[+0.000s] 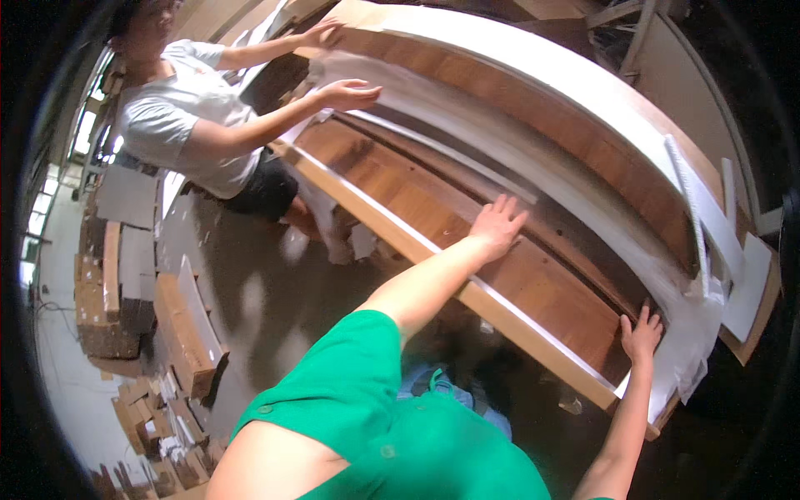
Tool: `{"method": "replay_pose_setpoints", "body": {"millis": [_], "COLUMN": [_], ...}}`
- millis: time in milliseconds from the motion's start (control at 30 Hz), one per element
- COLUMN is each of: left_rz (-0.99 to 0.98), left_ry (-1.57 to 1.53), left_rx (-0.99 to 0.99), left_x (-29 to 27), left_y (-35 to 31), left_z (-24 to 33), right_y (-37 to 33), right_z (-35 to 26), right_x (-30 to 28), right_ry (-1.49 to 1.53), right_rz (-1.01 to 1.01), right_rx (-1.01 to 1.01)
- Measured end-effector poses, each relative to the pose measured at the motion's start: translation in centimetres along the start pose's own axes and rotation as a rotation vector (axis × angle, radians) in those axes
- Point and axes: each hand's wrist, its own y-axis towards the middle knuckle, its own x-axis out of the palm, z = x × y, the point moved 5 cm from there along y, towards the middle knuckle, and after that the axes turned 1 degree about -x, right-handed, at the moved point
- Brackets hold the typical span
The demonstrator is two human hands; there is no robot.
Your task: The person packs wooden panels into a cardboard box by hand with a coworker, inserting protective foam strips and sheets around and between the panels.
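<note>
Dim grey-brown floor (250, 308), windows (36, 225) at far left (glaring white), stacked boards (137, 262), heaped scraps (158, 412) nearby

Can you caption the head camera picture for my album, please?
Left hand and right hand spread over a long brown wooden panel, with a co-worker beside it.

Unit (400, 179) before you: L hand (497, 227) nr mid, R hand (642, 335) at R end, co-worker (192, 125) by L end, loose pcs (160, 421) far L.

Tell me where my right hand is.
Head view, right side: your right hand is at the right end of the wooden panel, beside white wrapping.
</note>
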Motion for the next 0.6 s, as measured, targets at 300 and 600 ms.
{"method": "replay_pose_setpoints", "body": {"millis": [300,600], "left_rz": [-0.177,-0.185], "left_ry": [0.045,-0.590], "left_rx": [-0.002,-0.049], "left_x": [-0.4,-7.8], "left_y": [1.3,-0.7], "left_z": [0.2,0.7], "right_y": [-0.7,2.7], "right_z": [-5.0,-2.8], "right_x": [-13.6,-15.3], "right_ry": [0.499,0.327], "right_rz": [0.730,0.371], "right_rx": [-0.491,-0.328]}}
